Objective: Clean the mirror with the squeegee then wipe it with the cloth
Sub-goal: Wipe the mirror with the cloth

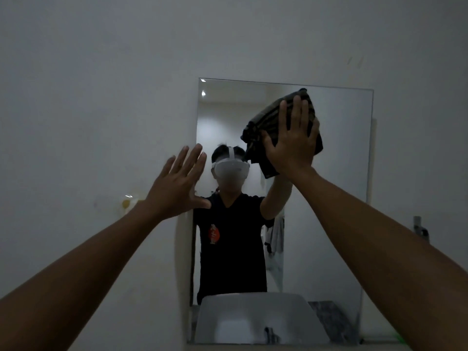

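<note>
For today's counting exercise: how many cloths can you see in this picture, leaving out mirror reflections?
1. The dark cloth is pressed flat against the upper mirror by the right hand. No other cloth shows; one could lie outside the view.

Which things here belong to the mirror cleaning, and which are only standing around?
Belong to the job:
- mirror
- cloth, pressed flat to the glass by the right hand

Only around:
- sink
- wall hook

No squeegee is visible.
</note>
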